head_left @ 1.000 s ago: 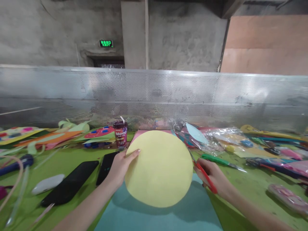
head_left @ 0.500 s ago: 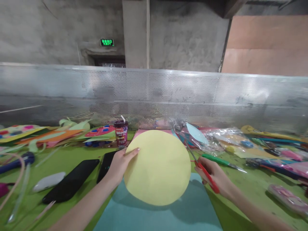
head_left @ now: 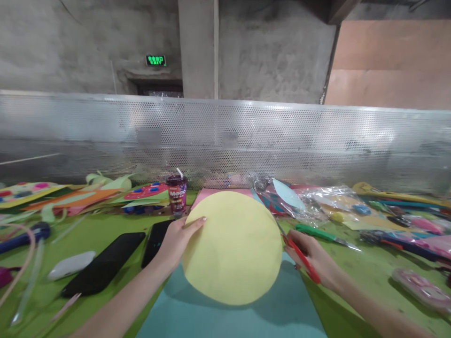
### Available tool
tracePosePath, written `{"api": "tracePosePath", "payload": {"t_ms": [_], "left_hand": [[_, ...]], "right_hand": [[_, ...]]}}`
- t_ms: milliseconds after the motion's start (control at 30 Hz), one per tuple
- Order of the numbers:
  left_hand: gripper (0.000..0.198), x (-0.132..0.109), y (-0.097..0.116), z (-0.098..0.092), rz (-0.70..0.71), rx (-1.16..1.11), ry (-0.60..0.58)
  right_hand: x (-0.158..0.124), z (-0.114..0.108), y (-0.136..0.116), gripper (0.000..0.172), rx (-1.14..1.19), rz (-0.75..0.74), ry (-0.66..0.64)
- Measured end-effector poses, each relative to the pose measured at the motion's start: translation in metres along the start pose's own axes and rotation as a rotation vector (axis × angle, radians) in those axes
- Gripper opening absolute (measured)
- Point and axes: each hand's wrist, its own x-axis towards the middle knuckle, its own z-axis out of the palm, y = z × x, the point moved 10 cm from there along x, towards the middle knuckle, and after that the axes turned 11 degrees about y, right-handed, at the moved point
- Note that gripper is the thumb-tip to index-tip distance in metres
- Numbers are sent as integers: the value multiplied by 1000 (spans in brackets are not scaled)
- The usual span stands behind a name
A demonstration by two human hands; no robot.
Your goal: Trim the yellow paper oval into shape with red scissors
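Over a green tabletop [head_left: 347, 274], the left hand [head_left: 177, 239] is pinching a yellow disc [head_left: 232, 249]; the right hand [head_left: 313, 258] is wrapping its fingers around red scissors [head_left: 302, 259], their long axis slanting forward-left.

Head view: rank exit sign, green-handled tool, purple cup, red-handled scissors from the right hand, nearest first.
1. Red-handled scissors, in the right hand
2. Green-handled tool, beside the hand
3. Purple cup, back left
4. Exit sign, high at the back

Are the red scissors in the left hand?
No, the red scissors are in the right hand, while the left hand holds the yellow paper circle.
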Motion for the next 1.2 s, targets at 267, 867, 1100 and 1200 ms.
{"api": "tracePosePath", "payload": {"t_ms": [267,867,1100,1200], "left_hand": [[46,-1,1,3,6,4,-30],[43,2,3,-3,9,2,-1],[39,-1,1,3,0,16,-56],[41,-3,3,6,4,33,-69]], "right_hand": [[-2,3,2,23,32,28,-21],[1,1,12,22,42,17,-8],[0,0,5,23,8,-17,-18],[-1,2,4,24,-6,-6,-29]]}}
